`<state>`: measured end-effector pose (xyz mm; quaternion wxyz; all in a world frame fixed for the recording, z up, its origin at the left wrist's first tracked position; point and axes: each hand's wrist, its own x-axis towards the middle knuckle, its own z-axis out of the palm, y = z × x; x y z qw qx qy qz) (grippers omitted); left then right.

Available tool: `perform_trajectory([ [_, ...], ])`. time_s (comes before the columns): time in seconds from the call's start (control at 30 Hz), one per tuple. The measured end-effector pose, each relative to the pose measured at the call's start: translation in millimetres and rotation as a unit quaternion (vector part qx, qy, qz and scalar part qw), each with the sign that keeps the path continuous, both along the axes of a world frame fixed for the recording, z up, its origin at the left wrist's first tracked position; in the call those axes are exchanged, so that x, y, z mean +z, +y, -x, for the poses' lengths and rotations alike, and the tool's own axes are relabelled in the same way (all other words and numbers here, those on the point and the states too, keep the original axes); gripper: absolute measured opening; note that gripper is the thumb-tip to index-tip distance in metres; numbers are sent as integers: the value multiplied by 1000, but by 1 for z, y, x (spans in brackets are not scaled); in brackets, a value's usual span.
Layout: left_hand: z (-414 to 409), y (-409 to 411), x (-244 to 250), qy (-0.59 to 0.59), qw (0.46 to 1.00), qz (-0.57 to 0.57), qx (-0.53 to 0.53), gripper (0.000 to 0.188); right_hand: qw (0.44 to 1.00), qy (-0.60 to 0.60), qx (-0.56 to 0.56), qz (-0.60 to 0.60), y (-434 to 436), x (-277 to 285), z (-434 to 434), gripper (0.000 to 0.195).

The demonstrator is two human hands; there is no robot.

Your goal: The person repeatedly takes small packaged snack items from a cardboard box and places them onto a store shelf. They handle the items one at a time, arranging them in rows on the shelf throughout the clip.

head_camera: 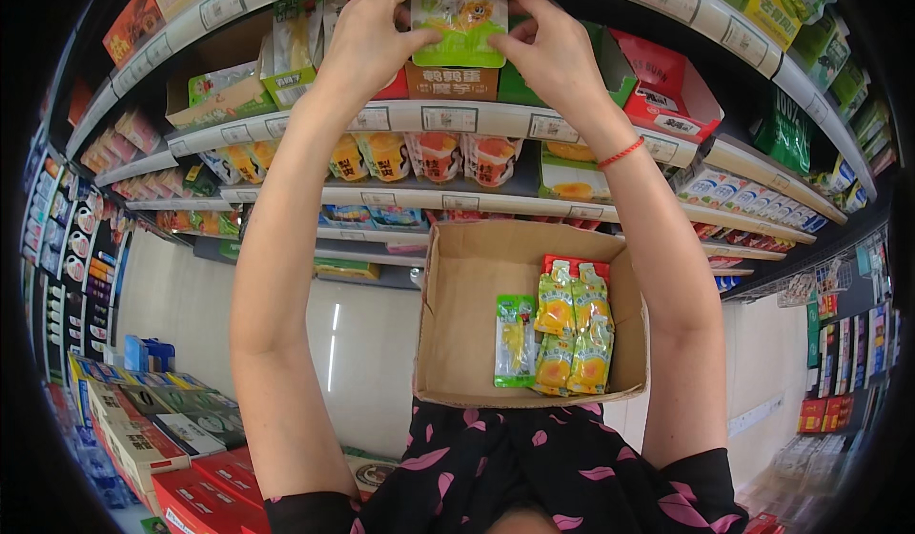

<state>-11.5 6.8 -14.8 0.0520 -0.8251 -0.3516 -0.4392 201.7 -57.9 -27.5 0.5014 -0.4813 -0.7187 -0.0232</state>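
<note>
Both my hands are raised to an upper shelf with a green-and-white snack pouch (460, 23) between them. My left hand (372, 40) pinches its left side and my right hand (554, 44) its right side, thumbs on the front. The pouch's top edge is partly cut off by the picture's rim. Right below it is a brown display carton (452, 82) on the shelf. Nearer my body stands an uncovered cardboard box (457, 262). It contains several yellow-green fruit pouches (574, 330), a red packet (599, 268) partly under them, and one clear-and-green snack packet (515, 341).
An opened red carton (672, 90) sits right of my right hand; green-and-brown cartons (221, 94) sit left. Price-tagged shelf edges (450, 118) run across, with drink pouches (432, 158) below. Stacked gift boxes (136, 448) stand at lower left. Pale tiled floor (364, 334) shows beneath.
</note>
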Motion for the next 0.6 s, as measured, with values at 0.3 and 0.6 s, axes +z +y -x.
perform_trajectory([
  [0.3,-4,7,1,-13,999,-43,-3,54,1000,6,-16,10,11,5,4,56],
  [0.6,1,-4,-13,0,999,-52,-13,66,995,-67,-45,-65,14,-13,5,60],
])
